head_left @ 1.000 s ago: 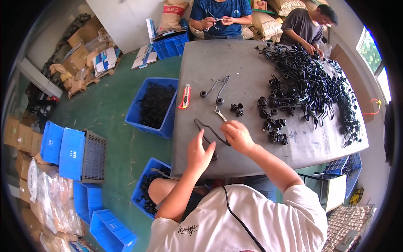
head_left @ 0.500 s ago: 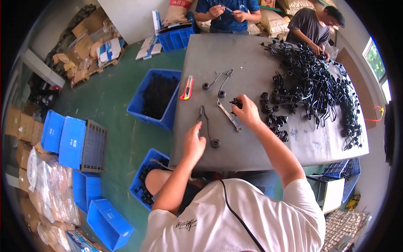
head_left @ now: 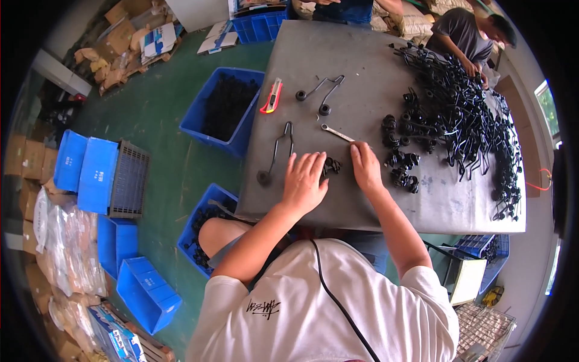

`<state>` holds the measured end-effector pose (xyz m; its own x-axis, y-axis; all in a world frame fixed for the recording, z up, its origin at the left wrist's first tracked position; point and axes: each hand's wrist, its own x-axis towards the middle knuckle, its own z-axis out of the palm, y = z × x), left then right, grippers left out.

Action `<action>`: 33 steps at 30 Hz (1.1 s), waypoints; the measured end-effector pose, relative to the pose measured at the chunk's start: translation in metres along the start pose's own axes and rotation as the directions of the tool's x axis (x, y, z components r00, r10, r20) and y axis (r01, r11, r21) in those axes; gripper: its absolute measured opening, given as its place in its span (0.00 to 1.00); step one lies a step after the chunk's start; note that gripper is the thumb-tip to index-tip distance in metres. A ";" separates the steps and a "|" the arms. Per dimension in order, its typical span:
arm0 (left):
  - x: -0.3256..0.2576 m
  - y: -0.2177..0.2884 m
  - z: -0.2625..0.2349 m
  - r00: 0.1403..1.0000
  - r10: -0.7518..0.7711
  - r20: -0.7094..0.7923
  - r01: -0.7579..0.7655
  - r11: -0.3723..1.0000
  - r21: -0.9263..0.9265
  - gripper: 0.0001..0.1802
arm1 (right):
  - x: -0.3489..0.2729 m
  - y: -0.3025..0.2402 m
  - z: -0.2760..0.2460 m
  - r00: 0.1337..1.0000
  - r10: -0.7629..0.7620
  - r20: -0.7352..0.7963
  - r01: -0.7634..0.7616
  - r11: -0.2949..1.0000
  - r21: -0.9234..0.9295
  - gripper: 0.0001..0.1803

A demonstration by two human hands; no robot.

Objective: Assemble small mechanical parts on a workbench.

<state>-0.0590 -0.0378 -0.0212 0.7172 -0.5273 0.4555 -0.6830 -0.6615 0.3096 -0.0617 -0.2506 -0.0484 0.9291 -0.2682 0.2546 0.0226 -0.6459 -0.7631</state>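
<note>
My left hand point(head_left: 303, 181) is open, palm down over the near part of the table, fingers stretched out. Just right of its fingers lies a small cluster of black parts point(head_left: 332, 166); whether they touch is unclear. A bent black rod point(head_left: 277, 148) with a round bushing at its near end lies beyond and left of that hand, which may hide its other leg. My right hand point(head_left: 367, 169) is closed on the near end of a metal wrench point(head_left: 336, 132), which points away to the left. Farther off lies another bent rod point(head_left: 335, 90) with two bushings.
A red utility knife point(head_left: 272, 96) lies at the grey table's point(head_left: 368, 60) left side. Tangled black rods point(head_left: 452, 108) heap up on the right, with bushings nearer me. A blue bin point(head_left: 220, 108) of black parts stands left. Two people work across the table.
My right hand has released the black cluster and taken the wrench, turning it slightly. My left hand has let go of the near rod, whose bushing now lies on the left. The view has shifted.
</note>
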 end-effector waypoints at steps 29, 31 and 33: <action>0.022 0.007 0.036 1.000 0.022 0.021 -0.020 0.995 -0.102 0.26 | -0.037 -0.008 -0.027 0.960 -0.226 0.164 0.215 0.973 0.080 0.12; 0.021 0.007 0.036 1.000 0.016 0.019 -0.014 0.994 -0.111 0.26 | -0.040 -0.025 -0.033 0.996 -0.060 0.064 0.055 0.996 0.065 0.12; 0.023 0.009 0.038 0.999 0.028 0.029 -0.025 0.996 -0.089 0.28 | -0.039 0.001 -0.024 0.985 -0.128 0.115 0.129 0.992 0.000 0.13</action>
<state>-0.0437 -0.0761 -0.0395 0.7015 -0.5612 0.4393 -0.7106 -0.5979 0.3708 -0.1066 -0.2585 -0.0448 0.9548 -0.0994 0.2802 0.1421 -0.6752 -0.7238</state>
